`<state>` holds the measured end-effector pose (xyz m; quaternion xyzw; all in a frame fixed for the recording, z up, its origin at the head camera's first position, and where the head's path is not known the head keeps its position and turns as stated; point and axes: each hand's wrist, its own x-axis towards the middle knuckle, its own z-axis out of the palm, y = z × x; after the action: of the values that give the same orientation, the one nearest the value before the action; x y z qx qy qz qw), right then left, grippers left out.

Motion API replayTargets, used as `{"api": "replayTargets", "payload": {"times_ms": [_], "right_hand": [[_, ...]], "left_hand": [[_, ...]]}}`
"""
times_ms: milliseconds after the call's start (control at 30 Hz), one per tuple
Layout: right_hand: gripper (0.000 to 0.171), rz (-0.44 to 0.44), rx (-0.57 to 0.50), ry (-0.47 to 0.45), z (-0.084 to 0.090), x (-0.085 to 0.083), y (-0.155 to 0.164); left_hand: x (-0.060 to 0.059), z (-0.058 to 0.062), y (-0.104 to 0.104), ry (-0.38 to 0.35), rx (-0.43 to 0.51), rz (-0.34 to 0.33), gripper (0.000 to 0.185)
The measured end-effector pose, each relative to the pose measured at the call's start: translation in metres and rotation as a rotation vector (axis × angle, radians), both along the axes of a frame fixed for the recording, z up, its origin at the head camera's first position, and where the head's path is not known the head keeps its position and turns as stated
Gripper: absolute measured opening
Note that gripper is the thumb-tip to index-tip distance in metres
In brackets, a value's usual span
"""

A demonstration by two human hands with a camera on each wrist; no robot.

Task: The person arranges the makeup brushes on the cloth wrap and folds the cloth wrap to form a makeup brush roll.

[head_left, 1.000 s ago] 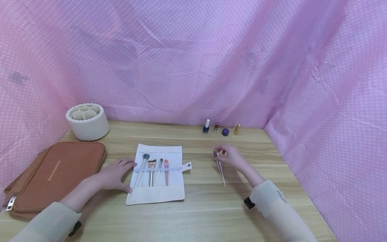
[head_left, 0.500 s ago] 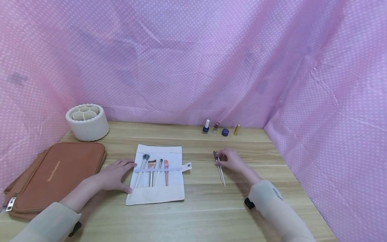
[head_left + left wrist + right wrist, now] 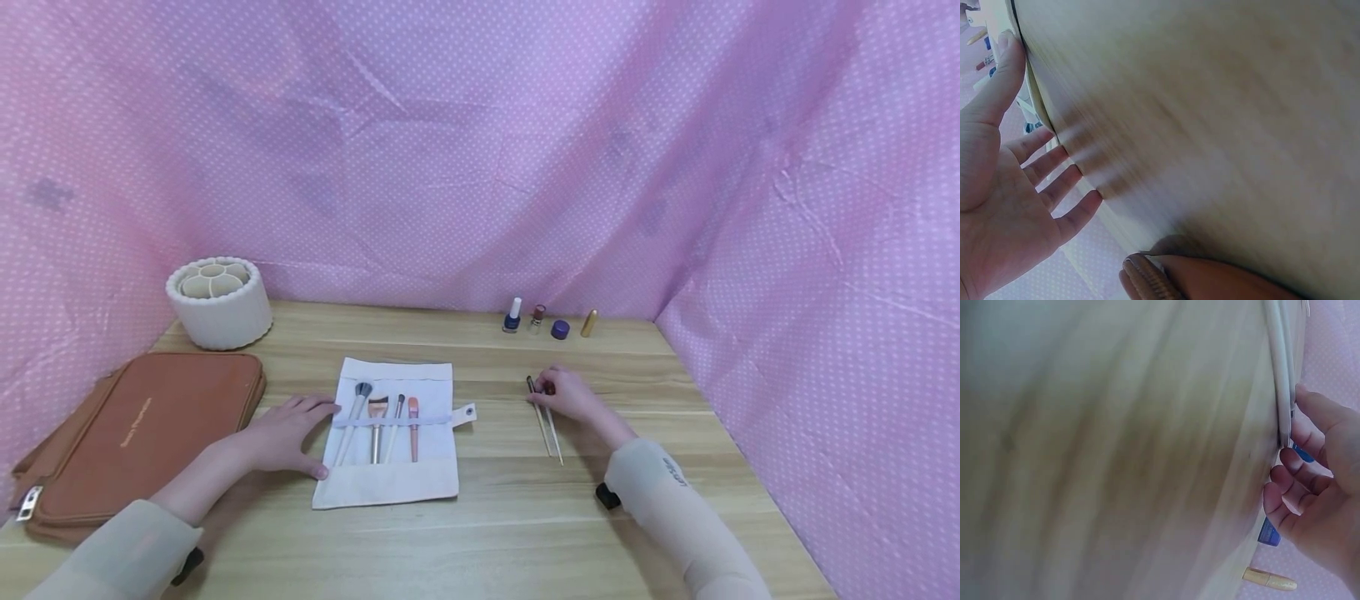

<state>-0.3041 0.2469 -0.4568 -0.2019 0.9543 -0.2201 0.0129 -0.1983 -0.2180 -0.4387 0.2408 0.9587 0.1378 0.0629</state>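
Head view: the left hand (image 3: 288, 433) lies flat, fingers straight, at the left edge of a white brush roll (image 3: 390, 433) on the wooden table (image 3: 495, 517). The right hand (image 3: 573, 398) pinches thin brushes (image 3: 551, 429) lying right of the roll. Gold lettering on the brown case (image 3: 135, 433) is unreadable.

Left wrist view: fingers (image 3: 1054, 181) spread, holding nothing.

Right wrist view: curled fingers (image 3: 1291, 487) touch the brush handles.

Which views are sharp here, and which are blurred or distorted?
Head view: sharp and evenly lit, with wide-angle bending at the edges; soft shadows under both hands. Left wrist view: table smeared, left hand fairly clear. Right wrist view: heavy blur on the wood, right hand and brushes soft.
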Motion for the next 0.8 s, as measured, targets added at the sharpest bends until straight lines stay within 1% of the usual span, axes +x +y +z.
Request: {"api": "replayTargets", "payload": {"times_ms": [233, 333, 533, 733, 800], "right_hand": [[0.021, 0.031, 0.018, 0.014, -0.0022, -0.0013, -0.0043], [0.022, 0.028, 0.019, 0.013, -0.0018, -0.0013, -0.0068], [0.019, -0.010, -0.005, -0.023, -0.0022, -0.0028, -0.0079], [0.017, -0.056, -0.057, -0.098, 0.0010, -0.0032, -0.0081], [0.017, -0.060, -0.072, -0.110, 0.0021, -0.0033, -0.0079]], "left_hand": [[0.0014, 0.0027, 0.0013, -0.016, 0.000, 0.004, 0.102], [0.0017, 0.0034, 0.0013, -0.023, 0.000, 0.010, 0.102], [0.0007, 0.0034, 0.0018, -0.035, -0.010, 0.012, 0.103], [-0.0010, 0.0009, 0.0006, -0.030, -0.008, 0.012, 0.104], [-0.0009, 0.0012, 0.0005, -0.034, -0.007, 0.012, 0.104]]}}
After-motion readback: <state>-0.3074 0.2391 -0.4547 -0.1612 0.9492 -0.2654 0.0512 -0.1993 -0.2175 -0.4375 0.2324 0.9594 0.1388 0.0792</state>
